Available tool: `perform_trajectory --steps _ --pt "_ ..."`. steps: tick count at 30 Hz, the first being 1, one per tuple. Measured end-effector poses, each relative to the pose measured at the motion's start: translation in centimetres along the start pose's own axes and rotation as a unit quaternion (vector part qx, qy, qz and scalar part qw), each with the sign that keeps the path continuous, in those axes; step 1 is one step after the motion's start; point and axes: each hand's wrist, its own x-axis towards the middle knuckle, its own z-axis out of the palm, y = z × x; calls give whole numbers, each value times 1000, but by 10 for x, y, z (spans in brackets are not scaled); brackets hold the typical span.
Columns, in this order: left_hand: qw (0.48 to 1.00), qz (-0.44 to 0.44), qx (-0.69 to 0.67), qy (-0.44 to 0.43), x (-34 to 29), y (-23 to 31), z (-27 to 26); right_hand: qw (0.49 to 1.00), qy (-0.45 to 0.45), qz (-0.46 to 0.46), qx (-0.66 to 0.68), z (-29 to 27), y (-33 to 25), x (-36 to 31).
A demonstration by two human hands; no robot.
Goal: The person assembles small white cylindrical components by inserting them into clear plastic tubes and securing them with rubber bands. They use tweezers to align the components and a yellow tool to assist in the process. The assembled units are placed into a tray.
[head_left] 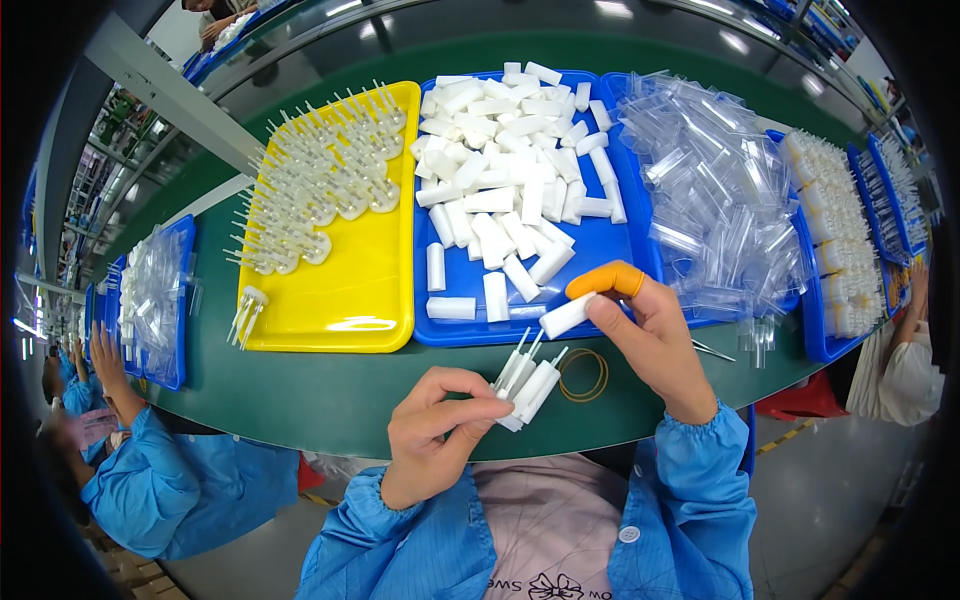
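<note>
My left hand is closed on a white plastic part with thin prongs; white foam sleeves cover some of the prongs, and other tips stick up bare. Just above it, my right hand pinches a loose white foam block between thumb and index finger. An orange finger cot covers that index finger. The block and the prong tips are close, and I cannot tell whether they touch.
A yellow tray holds similar pronged parts. The blue tray beside it is heaped with foam blocks; clear plastic sleeves fill another. Rubber bands and tweezers lie on the green table. Co-workers sit at both sides.
</note>
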Motion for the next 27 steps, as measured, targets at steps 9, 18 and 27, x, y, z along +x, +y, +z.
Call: perform_trajectory --steps 9,18,27 --pt "984 118 108 -82 10 2 -4 989 -147 -14 9 -13 -9 2" --pt "992 89 86 26 7 8 12 990 -138 -19 22 6 -24 -15" --pt "993 53 107 -20 4 5 12 954 0 -197 -228 -2 -15 14"
